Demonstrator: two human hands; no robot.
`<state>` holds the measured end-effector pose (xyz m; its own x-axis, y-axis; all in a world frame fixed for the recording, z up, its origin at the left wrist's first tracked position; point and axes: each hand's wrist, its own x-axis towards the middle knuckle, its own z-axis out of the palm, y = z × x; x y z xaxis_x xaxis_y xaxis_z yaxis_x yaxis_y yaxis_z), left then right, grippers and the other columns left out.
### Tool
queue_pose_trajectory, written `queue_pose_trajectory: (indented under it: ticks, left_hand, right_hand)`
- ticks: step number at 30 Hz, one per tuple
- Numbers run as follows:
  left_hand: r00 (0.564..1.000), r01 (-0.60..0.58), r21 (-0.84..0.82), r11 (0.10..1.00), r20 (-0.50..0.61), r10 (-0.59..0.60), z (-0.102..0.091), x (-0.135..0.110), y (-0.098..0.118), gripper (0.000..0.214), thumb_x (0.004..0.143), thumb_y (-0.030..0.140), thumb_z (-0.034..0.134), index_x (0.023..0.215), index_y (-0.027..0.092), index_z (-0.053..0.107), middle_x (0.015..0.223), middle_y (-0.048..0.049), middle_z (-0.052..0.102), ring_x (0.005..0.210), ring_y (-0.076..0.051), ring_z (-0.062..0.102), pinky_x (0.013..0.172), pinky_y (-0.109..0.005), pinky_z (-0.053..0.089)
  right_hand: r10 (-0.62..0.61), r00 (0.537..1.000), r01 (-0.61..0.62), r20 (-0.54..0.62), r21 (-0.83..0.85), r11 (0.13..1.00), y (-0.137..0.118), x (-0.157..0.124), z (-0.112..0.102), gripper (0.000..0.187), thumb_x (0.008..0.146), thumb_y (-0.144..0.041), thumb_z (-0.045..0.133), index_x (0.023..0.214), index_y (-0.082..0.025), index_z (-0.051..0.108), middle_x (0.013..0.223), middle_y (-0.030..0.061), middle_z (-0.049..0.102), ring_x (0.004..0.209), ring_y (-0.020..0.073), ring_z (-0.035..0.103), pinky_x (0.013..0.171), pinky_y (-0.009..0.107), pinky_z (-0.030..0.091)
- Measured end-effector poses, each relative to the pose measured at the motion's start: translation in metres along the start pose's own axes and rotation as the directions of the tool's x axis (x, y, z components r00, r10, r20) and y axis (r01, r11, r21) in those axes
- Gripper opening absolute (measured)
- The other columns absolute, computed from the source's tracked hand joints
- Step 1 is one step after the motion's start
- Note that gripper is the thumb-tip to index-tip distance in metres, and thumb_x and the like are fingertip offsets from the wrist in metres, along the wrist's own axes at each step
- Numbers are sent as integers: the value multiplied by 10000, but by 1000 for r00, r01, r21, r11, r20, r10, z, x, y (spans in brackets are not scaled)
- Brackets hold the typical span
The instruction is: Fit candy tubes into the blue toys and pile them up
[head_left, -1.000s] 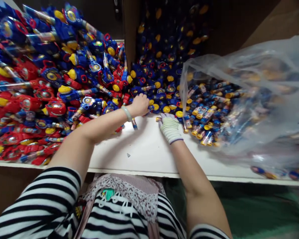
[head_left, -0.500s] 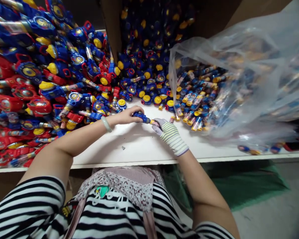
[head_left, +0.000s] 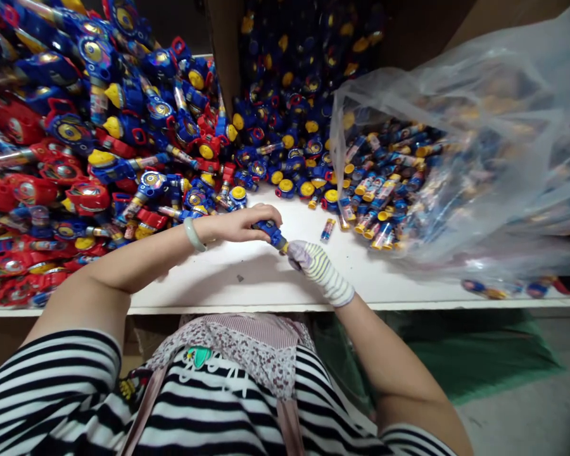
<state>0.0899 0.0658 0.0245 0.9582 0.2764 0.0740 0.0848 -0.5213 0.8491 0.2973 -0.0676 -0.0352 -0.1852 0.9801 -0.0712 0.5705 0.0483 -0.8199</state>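
My left hand (head_left: 244,223), bare with a pale bangle at the wrist, is closed around a blue toy body (head_left: 270,230) just above the white table (head_left: 247,285). My right hand (head_left: 313,266), in a striped knit glove, pinches the small tube at the toy's end, fingers pressed together. A loose small tube (head_left: 327,228) lies on the table just right of my hands.
A heap of red and blue toys (head_left: 85,158) covers the table's left. More blue and yellow toys (head_left: 289,126) pile up at the back. A clear plastic bag (head_left: 456,158) of small tubes lies at the right. The table's front edge is near my body.
My left hand took a blue toy from the pile and drew it toward me. My right hand came from the tubes by the bag and met it over the table.
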Motion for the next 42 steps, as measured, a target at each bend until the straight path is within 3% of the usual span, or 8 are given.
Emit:
queue_pose_trajectory:
  ticks: [7,13,17,21,26,29,34,42]
  left_hand:
    - [970,226,3,974,-92,-225,-5,-6,-1,292,874,357,605,1088,158,597,1002,-87,624,870,-187,576,825,-312,481]
    - [994,-110,16,994,21,110,-6,-6,8,271,867,278,628,1104,147,617,1163,-160,611,1145,-244,549,1035,-374,428]
    - [991,-46,121,992,-120,60,-54,-11,8,265,838,330,689,1057,187,654,1124,-109,642,1088,-229,589,982,-360,461]
    - [605,318,338,886,-792,86,-178,-22,-1,310,836,275,730,1099,201,584,1132,-22,583,1091,-168,487,1029,-339,393]
    - [270,732,230,642,-962,37,-289,-19,-17,392,829,-19,676,1126,107,453,1205,5,441,1088,-79,336,1153,-338,264]
    - [331,788,338,514,-937,110,-255,1,-20,303,868,-11,606,1117,105,479,1236,-28,443,1147,-110,334,1141,-347,281]
    - [801,597,677,430,-531,-277,-109,57,-43,341,843,201,650,1171,145,575,1170,-108,560,1119,-260,517,950,-382,440]
    - [726,687,560,463,-561,-398,-47,87,-87,608,732,141,705,1301,100,495,1432,-256,364,1234,-402,425,951,-446,430]
  right_hand:
    - [62,997,-62,-53,5,998,-6,7,-4,434,815,-624,560,851,-196,624,766,52,622,653,156,529,592,264,384]
    - [107,938,-279,329,540,794,-8,-7,9,565,912,-672,354,823,-181,620,476,-54,394,410,100,315,428,240,292]
    - [38,990,-93,135,422,902,22,11,-8,567,866,-656,492,1174,-202,632,844,78,665,699,187,608,602,310,507]
    - [32,978,-38,-208,-21,999,72,32,-41,702,816,-614,570,1369,-183,530,1196,176,622,970,287,653,820,448,548]
    - [-38,982,-56,-182,-483,874,100,35,-43,464,889,-336,499,1311,-176,606,1239,176,621,1105,322,605,920,465,520]
    - [-23,991,-63,-134,-607,792,98,37,-35,467,900,-225,448,1339,-171,596,1239,174,622,1046,297,619,884,415,534]
    - [-62,991,-36,-118,-686,727,90,65,-31,507,872,-146,472,1359,-222,591,1339,148,578,1132,305,562,948,426,482]
    - [-18,995,-45,-100,-595,803,72,77,-20,321,847,-276,578,1131,-176,690,1314,165,590,1134,322,539,946,472,442]
